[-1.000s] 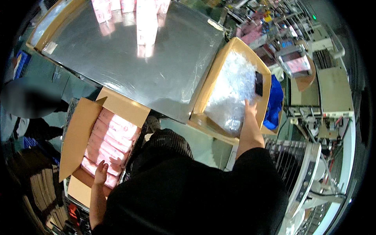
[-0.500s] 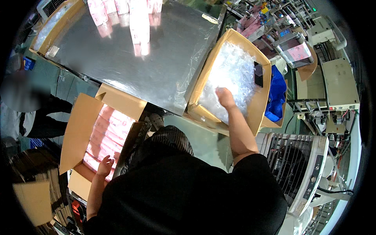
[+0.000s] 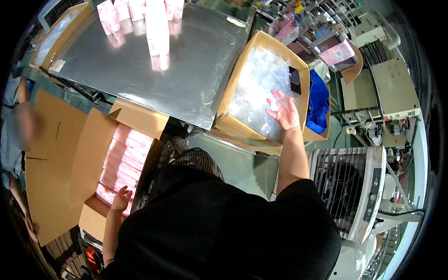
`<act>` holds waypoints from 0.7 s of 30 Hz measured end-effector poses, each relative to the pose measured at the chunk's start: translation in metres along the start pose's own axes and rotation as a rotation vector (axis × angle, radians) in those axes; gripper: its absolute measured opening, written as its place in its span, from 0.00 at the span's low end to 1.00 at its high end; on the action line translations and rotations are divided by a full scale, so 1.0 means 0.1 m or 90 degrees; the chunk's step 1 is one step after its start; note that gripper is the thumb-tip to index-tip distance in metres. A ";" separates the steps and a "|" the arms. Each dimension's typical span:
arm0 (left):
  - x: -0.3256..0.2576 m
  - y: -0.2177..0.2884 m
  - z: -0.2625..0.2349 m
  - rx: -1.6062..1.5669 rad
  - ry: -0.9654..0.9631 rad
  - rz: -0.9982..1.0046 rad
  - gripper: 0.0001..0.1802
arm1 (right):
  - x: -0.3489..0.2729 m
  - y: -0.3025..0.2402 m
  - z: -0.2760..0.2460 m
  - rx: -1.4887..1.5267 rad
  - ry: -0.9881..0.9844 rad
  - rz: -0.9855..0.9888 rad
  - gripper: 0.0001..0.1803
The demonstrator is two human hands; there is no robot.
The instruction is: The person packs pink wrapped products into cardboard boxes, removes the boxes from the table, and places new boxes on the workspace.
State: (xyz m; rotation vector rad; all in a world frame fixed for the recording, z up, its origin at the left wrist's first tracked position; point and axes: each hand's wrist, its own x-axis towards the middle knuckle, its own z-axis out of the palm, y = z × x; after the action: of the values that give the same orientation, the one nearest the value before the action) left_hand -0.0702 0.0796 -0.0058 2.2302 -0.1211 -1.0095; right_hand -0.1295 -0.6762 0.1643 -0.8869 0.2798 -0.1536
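Observation:
My left hand (image 3: 121, 199), fingers loosely curled and apart, is over the near end of an open cardboard carton (image 3: 99, 204) on my left. Rows of pink-and-white packs (image 3: 122, 156) fill that carton; nothing shows in this hand. On my right, a shallow cardboard box (image 3: 226, 122) holds a heap of clear plastic pieces (image 3: 256, 88). Over its near right part is my right hand (image 3: 285, 113), palm up with fingers spread. Against the shiny heap I cannot make out whether a clear piece lies among those fingers.
Ahead is a dark metal-topped table (image 3: 126, 77) with several pink-and-white packs (image 3: 157, 32) standing at its far side. A dark phone-like object (image 3: 295, 80) lies in the plastic box, beside blue cloth or bag material (image 3: 318, 102). A co-worker's large cardboard piece (image 3: 51, 163) is at left; a grilled fan unit (image 3: 347, 191) stands right.
My right hand has turned palm up and spread its fingers above the plastic pieces. At left, a person has come closer with a large cardboard piece. My left hand stays over the carton.

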 end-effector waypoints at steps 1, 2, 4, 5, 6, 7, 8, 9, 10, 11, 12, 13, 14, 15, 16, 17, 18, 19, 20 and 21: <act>-0.04 0.12 -0.04 0.008 0.004 0.007 0.36 | 0.06 0.01 0.22 0.015 -0.060 0.014 0.28; -0.05 0.12 -0.03 -0.028 0.014 0.011 0.37 | 0.15 0.05 0.49 0.034 -0.122 0.032 0.29; -0.10 0.22 0.00 -0.100 0.019 -0.042 0.36 | 0.36 0.22 1.04 0.061 -0.241 0.084 0.30; -0.12 0.27 0.00 -0.108 -0.014 0.010 0.37 | 0.46 0.31 1.33 0.069 -0.295 0.113 0.30; -0.16 0.47 0.00 -0.165 -0.049 -0.010 0.38 | 0.56 0.42 1.60 0.077 -0.349 0.145 0.30; -0.21 0.68 -0.01 -0.219 -0.083 -0.033 0.39 | 0.64 0.55 1.87 0.106 -0.410 0.176 0.31; -0.30 1.07 -0.04 -0.328 -0.121 -0.125 0.41 | 0.71 0.67 2.13 0.096 -0.455 0.199 0.32; -0.41 1.36 -0.10 -0.277 -0.132 -0.097 0.42 | 0.76 0.78 2.41 0.087 -0.505 0.224 0.32; -0.48 1.53 -0.13 -0.226 -0.146 -0.072 0.43 | 0.80 0.91 2.67 0.078 -0.554 0.250 0.33; -0.51 1.57 -0.12 -0.207 -0.138 -0.068 0.43 | 0.85 1.06 2.96 0.056 -0.600 0.281 0.34; -0.52 1.56 -0.10 -0.188 -0.130 -0.066 0.42 | 0.83 1.24 3.26 0.020 -0.621 0.323 0.35; -0.54 1.57 -0.07 -0.210 -0.126 -0.063 0.42 | 0.85 1.45 3.53 0.006 -0.672 0.372 0.35; -0.56 1.55 -0.03 -0.232 -0.121 -0.059 0.42 | 0.86 1.67 3.77 -0.009 -0.724 0.421 0.34; -0.53 1.44 0.08 -0.241 -0.102 -0.039 0.42 | 0.83 1.90 3.99 -0.085 -0.765 0.417 0.32; -0.56 1.50 0.08 -0.209 -0.106 -0.050 0.42 | 0.81 2.16 4.13 -0.155 -0.805 0.410 0.29; -0.55 1.52 0.11 -0.206 -0.082 -0.034 0.41 | 0.79 2.41 4.23 -0.337 -0.868 0.286 0.27; -0.56 1.53 0.15 -0.203 -0.063 -0.022 0.39 | 0.73 2.66 4.27 -0.507 -0.915 0.149 0.26; -0.58 1.58 0.14 -0.219 -0.047 -0.029 0.38 | 0.66 2.93 4.19 -0.671 -0.941 0.002 0.24; -0.60 1.63 0.09 -0.234 -0.030 -0.031 0.36 | 0.66 3.15 4.11 -0.666 -0.909 0.100 0.25; -0.59 1.63 0.07 -0.213 -0.023 -0.047 0.32 | 0.66 3.37 4.04 -0.660 -0.870 0.193 0.26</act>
State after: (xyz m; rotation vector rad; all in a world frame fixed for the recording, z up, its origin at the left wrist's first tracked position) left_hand -0.0861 -0.0291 0.1290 1.9230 0.1092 -1.0279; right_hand 0.0611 -0.1823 0.1309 -1.7332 -0.8750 0.9527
